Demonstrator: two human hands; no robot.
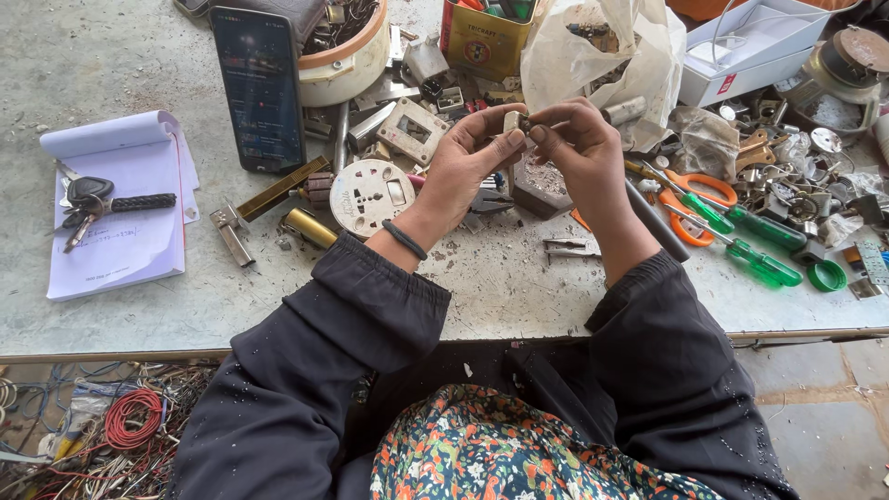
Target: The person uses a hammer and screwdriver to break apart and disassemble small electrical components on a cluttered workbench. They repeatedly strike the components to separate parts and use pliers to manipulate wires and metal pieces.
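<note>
- left hand (463, 162): raised above the middle of the worktop (519, 296), fingers curled narrow around a small pale switch part (512, 120), thumb pressed on its near face.
- right hand (579, 148): fingertips pinched tight on the right end of the same part, at a small dark metal piece; whether that piece is a screw or a contact cannot be told.
- position of the part: held in the air between both hands, clear of the worktop, just in front of the white plastic bag (602, 46).
- progress, as a judgement: the part is off the worktop and under fine fingertip work; no tool is in either hand, so the work appears to be at a hand-fitting stage, not finished.
- directly under the hands: a round white socket plate (370, 194) and a square switch plate (412, 131), both lying loose and apart from the held part.
- right of the hands: two green-handled screwdrivers (750, 245) and orange-handled scissors (699, 199), untouched.
- toward the far edge: a yellow tin (482, 42) of small items and a phone (259, 88) lying flat on the worktop.
- left edge: a notepad (116, 218) with a key bunch (88, 199) on it.
</note>
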